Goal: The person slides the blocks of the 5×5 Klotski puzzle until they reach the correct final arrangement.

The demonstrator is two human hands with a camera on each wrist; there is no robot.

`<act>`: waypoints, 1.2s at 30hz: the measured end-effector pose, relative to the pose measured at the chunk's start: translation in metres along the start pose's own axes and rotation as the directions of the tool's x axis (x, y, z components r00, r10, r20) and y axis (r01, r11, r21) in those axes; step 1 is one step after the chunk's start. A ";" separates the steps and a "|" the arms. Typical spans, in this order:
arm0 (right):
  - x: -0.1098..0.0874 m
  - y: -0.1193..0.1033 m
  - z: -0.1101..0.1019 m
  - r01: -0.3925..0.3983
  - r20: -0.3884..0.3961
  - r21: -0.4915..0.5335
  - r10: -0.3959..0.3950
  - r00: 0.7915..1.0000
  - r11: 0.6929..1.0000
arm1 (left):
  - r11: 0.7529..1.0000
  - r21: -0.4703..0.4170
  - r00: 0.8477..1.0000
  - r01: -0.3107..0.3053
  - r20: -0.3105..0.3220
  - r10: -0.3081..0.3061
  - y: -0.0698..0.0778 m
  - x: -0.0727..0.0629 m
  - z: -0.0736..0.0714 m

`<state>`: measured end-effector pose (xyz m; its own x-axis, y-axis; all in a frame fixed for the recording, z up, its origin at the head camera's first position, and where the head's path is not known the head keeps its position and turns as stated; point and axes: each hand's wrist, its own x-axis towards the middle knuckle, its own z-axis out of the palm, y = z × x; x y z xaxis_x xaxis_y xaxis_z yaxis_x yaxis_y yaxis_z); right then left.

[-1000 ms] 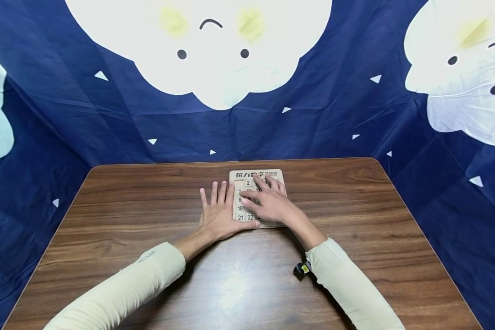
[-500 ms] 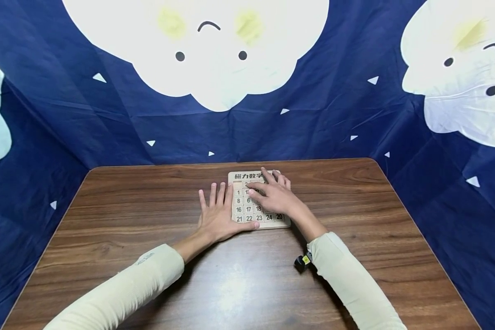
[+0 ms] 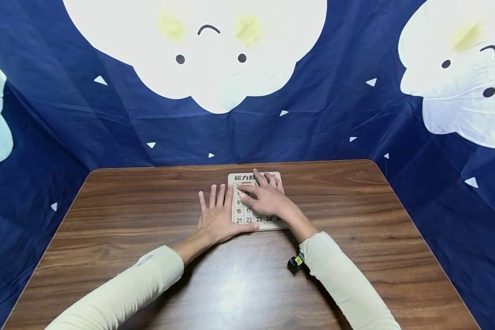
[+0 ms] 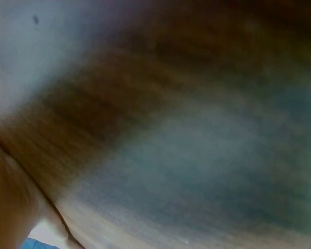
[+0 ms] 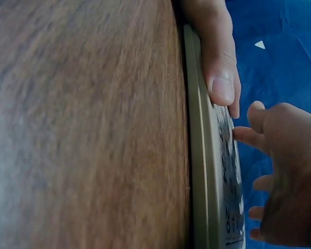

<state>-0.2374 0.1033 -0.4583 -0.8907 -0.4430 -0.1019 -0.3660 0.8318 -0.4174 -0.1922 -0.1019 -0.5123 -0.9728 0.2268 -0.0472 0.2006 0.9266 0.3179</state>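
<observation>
A pale number sliding puzzle (image 3: 244, 178) lies flat on the table, with several numbered tiles in its frame. My left hand (image 3: 218, 219) rests along its left side, fingers straight and spread, thumb laid over the near edge. Above the tiles, my right hand (image 3: 268, 200) reaches in from the right with its index finger on or just beside the 2 tile (image 3: 237, 186) in the top left corner. A gap shows to the right of that tile. The right hand hides much of the middle and right tiles. In the right wrist view, the puzzle's side edge (image 5: 203, 155) appears below both hands.
The brown wooden table (image 3: 119, 220) extends around the puzzle. A blue cloth backdrop (image 3: 181, 130) with white clouds stands behind and beside it. A small black device (image 3: 295, 263) sits at the right wrist. Only blurred tabletop (image 4: 109, 104) and part of the wrist show in the left wrist view.
My right hand has shifted right, then back left. The 2 tile has slid left into the corner, and the gap now stands where it was. The left hand has stayed in place.
</observation>
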 end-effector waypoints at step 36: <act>-0.020 0.030 -0.016 -0.024 -0.111 0.011 0.025 0.993 1.000 | 1.000 -0.011 1.000 -0.015 -0.013 0.015 -0.003 0.001 0.001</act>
<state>-0.2345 0.1423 -0.4547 -0.9242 -0.3818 -0.0114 -0.3411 0.8384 -0.4251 -0.1940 -0.1044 -0.5141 -0.9712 0.2364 -0.0300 0.2137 0.9197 0.3293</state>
